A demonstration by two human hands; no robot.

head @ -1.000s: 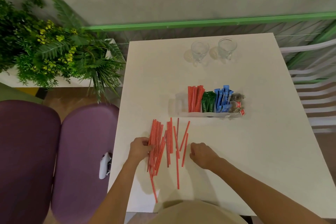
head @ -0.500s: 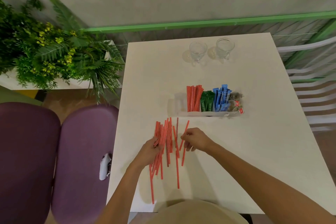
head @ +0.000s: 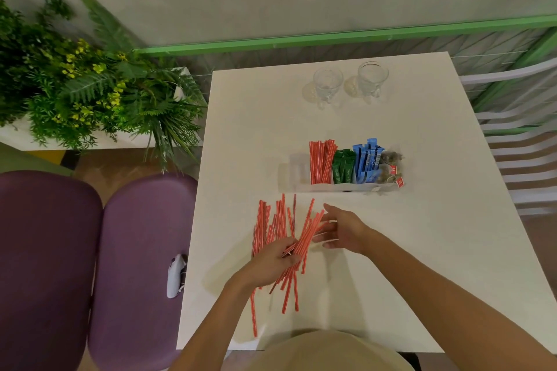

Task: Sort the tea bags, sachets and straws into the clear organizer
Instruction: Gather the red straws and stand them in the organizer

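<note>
straws (head: 272, 220): thin, red, white-striped; loose on table (head: 422, 250) before organizer (head: 331, 188) | axis: lengthwise toward organizer | bundle (head: 304, 238): tilted, far ends rightward | left hand (head: 271, 262): curled round bundle | right hand (head: 340, 232): fingers straight, spread, at bundle's far end

Left hand (head: 270, 262) curled gripping, right hand (head: 344, 229) fingers spread

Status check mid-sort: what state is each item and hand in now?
Left hand: grips straw bundle, held slanted.
Right hand: open, fingers at bundle's far end.
Loose straws: lying flat on table.
Clear organizer: upright; holds straws, green sachets, blue sachets, tea bags.
Glasses: upright, look empty.
</note>
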